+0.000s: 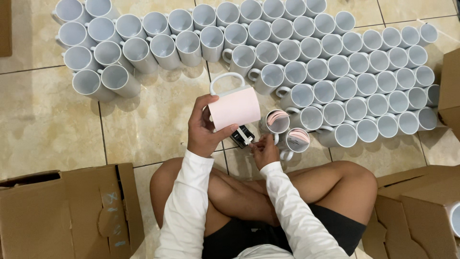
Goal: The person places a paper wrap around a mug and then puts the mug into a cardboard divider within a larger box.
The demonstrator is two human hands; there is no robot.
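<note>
wrapped mug (235, 106), left hand (203, 127), floor edge-side

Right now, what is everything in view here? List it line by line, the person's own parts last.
Wrapped mug: one, white with a pale pink sheet around it, held up in the left hand.
Mugs with rolled sheets: two, white, pinkish paper inside, on the floor by the right hand.
Tape dispenser: one, black, on the floor between the hands.
Empty mugs: many, too many to count surely, white, packed in rows across the floor ahead.
Cardboard boxes: brown, at lower left, lower right and the right edge.
Floor: beige tiles.
Left hand: grips the wrapped mug.
Right hand: low by the dispenser, pinching something small.
Legs: crossed, bare; white sleeves, dark shorts.
</note>
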